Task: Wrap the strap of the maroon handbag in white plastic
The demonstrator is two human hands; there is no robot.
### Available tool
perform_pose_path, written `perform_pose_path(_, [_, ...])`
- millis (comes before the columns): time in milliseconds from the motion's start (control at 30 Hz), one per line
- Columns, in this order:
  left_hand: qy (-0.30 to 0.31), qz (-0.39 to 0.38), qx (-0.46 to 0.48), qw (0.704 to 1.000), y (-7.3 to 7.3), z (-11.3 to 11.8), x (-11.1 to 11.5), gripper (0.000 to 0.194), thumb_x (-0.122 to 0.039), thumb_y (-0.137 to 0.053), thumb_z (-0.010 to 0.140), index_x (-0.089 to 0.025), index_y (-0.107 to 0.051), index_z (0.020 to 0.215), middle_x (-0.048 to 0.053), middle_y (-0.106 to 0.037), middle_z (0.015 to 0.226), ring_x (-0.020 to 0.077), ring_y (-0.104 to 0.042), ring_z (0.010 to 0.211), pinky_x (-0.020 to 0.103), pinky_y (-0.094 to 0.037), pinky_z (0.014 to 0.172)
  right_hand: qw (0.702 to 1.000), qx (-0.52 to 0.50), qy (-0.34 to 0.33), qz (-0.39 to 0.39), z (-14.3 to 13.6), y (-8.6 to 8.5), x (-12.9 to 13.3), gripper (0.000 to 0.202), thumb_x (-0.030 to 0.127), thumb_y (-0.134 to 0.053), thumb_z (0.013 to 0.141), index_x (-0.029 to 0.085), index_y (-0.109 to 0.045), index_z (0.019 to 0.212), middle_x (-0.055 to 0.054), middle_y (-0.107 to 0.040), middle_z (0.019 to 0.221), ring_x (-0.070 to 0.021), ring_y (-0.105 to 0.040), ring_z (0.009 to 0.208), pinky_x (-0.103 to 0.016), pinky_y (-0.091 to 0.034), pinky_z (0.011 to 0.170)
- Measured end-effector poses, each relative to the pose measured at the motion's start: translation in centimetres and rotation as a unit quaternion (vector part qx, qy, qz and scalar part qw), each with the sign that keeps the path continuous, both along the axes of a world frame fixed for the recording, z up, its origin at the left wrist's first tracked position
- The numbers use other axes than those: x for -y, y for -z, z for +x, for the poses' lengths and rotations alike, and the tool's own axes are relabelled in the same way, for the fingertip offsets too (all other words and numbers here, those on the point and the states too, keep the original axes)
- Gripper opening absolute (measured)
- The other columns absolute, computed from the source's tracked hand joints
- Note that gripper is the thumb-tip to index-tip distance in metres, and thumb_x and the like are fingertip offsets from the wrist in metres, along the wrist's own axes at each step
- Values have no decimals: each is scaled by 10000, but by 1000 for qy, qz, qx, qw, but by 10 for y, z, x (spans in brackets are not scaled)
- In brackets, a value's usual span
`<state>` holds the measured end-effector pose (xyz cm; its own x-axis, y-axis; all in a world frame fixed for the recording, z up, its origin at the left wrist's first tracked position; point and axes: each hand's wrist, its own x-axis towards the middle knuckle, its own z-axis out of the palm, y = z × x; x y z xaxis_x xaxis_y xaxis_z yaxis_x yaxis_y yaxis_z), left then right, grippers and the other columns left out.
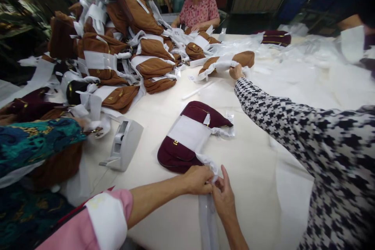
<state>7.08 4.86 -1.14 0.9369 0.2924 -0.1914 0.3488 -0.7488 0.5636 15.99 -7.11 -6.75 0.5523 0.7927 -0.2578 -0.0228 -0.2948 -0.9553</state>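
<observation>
A maroon bag (181,154) with gold zips and a small gold emblem lies in front of me. A band of white paper (189,133) goes around its middle. From its lower corner a strap wrapped in white tissue (209,162) runs down to my hands. My left hand (197,179) is closed in a pinch on the strap's end. Close against it, my right hand (224,195) grips the same end, with one finger raised. The fingertips partly hide the strap there. A flat clear plastic strip (208,218) lies on the table beneath my hands.
A grey tape dispenser (125,144) stands left of the bag. Brown bags (111,62) are piled behind it. At right, a co-worker's checked sleeve (278,113) reaches across to a brown bag (249,58). Another person's teal sleeve (41,140) is at left; someone sits opposite.
</observation>
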Motion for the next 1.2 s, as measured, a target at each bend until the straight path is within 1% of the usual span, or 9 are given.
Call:
perform_pose_path(233, [-58,222,145,962,9,-5,9,184,-235,-404,801,-153,-495,665,23,-462,646,117,-465,564,201,-297,424,1000,-14,26,0,-2,-12,-7,652,349,-536,728,179,-321,1320,-20,-639,817,-162,-600,710,-283,-495,665])
perform_pose_path(333, [-62,241,194,949,17,-4,7,218,-203,-371,826,-154,-489,649,24,-471,616,133,-502,612,203,-350,444,1000,-14,-5,-9,-2,-16,-12,616,352,-542,717,182,-380,1286,-27,-627,893,-171,-589,783,-288,-486,704])
perform_pose_path(433, [-79,227,205,949,20,-2,10,186,-167,-347,840,-138,-524,792,45,-540,711,137,-544,708,204,-423,515,999,-39,-13,-5,-3,-21,-17,618,364,-528,721,172,-368,1287,-47,-599,999,-186,-567,888,-296,-470,762])
perform_pose_path(567, [-144,126,247,950,13,-1,21,176,-141,-374,835,-134,-531,914,58,-584,804,132,-556,765,204,-456,617,996,-92,16,-6,-6,-34,-20,647,366,-490,751,165,-262,1322,-3,-597,777,-159,-579,705,-288,-484,673])
perform_pose_path(733, [-229,-80,247,938,-11,0,26,127,-127,-430,786,-155,-549,749,11,-552,671,112,-512,643,212,-416,618,994,-85,69,27,-13,-45,-24,528,334,-435,777,210,-331,1280,-18,-578,845,-161,-572,759,-286,-480,694])
perform_pose_path(800, [-281,-238,210,906,-20,0,23,80,-132,-454,755,-148,-532,767,-17,-509,612,80,-458,532,183,-383,530,992,-91,79,27,-14,-43,-25,495,333,-423,781,218,-365,1258,-27,-578,885,-173,-574,793,-304,-475,718])
perform_pose_path(900, [-285,-410,158,852,-26,0,14,80,-179,-478,753,-147,-486,826,-56,-445,562,51,-378,444,155,-317,450,990,-120,60,38,-13,-37,-26,485,366,-442,777,214,-398,1235,-54,-570,1020,-202,-559,913,-340,-453,795])
perform_pose_path(1033, [-269,-417,153,855,-23,1,6,188,-339,-448,816,-152,-457,808,-57,-422,565,51,-362,464,157,-283,456,990,-122,47,46,-7,-37,-24,525,422,-495,763,221,-410,1240,-68,-505,1192,-236,-456,1108,-361,-409,883])
perform_pose_path(1200, [-300,-392,191,848,-18,8,2,310,-436,-384,837,-153,-422,717,-53,-403,563,59,-350,490,174,-303,494,993,-117,19,30,-2,-41,-21,626,421,-580,719,209,-381,1274,-67,-583,1024,-210,-547,952,-322,-460,789])
